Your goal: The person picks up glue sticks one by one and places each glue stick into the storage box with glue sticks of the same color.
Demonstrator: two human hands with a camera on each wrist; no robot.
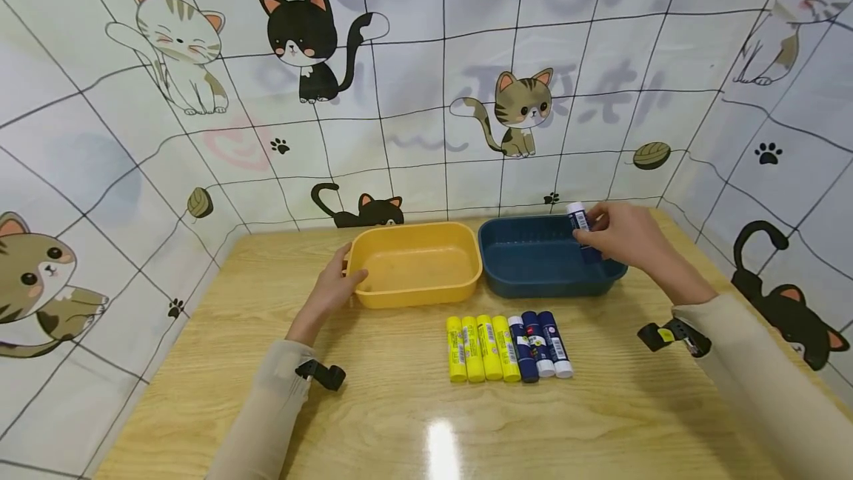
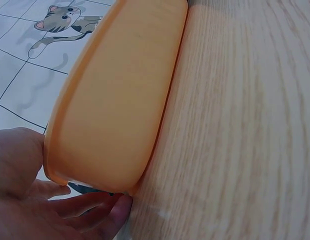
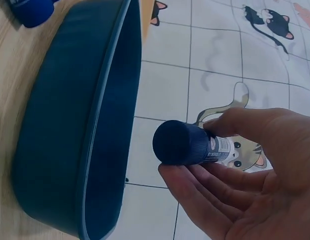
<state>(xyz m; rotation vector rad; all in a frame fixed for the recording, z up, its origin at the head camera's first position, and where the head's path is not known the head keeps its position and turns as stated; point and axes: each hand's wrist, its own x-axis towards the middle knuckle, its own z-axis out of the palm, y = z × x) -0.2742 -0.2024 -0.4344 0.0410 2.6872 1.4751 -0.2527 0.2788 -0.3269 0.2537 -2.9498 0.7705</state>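
My right hand (image 1: pixel 629 235) pinches a navy glue stick (image 1: pixel 578 219) between thumb and fingers. It is held above the right part of the dark blue basket (image 1: pixel 526 290); the right wrist view shows its ridged navy cap facing the camera. At the left end of the yellow basket (image 1: pixel 416 298), my left hand (image 1: pixel 329 284) grips the rim, thumb on top and fingers around the outside. In front of the baskets lies a row of several yellow glue sticks (image 1: pixel 472 349) and three navy glue sticks (image 1: pixel 537 344), side by side.
Both baskets stand side by side on the wooden table (image 1: pixel 373 406), close to the back wall. A cat-patterned sheet (image 1: pixel 413 95) covers the wall behind and the sides. A black camera mount is on each wrist.
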